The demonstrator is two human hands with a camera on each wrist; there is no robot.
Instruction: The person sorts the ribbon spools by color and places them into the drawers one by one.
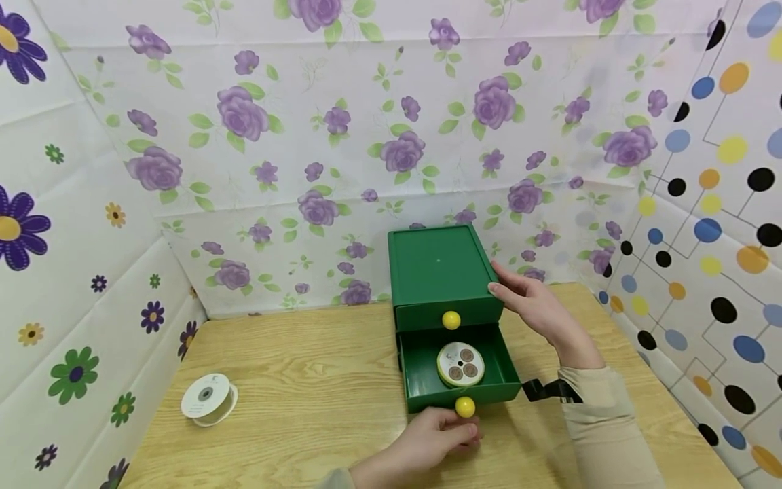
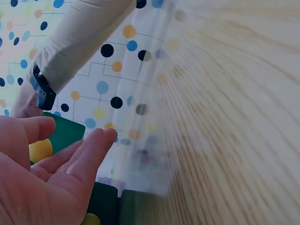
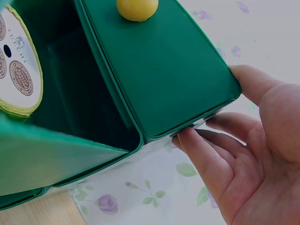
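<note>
Green cabinet (image 1: 441, 266): may tip fwd if our R hand (image 1: 537, 310) slips.
Lower drawer (image 1: 427, 399): could jam if we push it skewed.
R hand: thumb + fingers grasp cabinet's front RH corner.
L hand (image 1: 425, 441): fingers loose, gripping nothing; blocks our front access.
White spool (image 1: 204, 401): on table (image 1: 299, 367), well apart, L.
Yellow-rimmed spool (image 1: 460, 365): in lower drawer; might slide if we jerk it.
Lower knob (image 1: 465, 407): just above L thumb.
</note>
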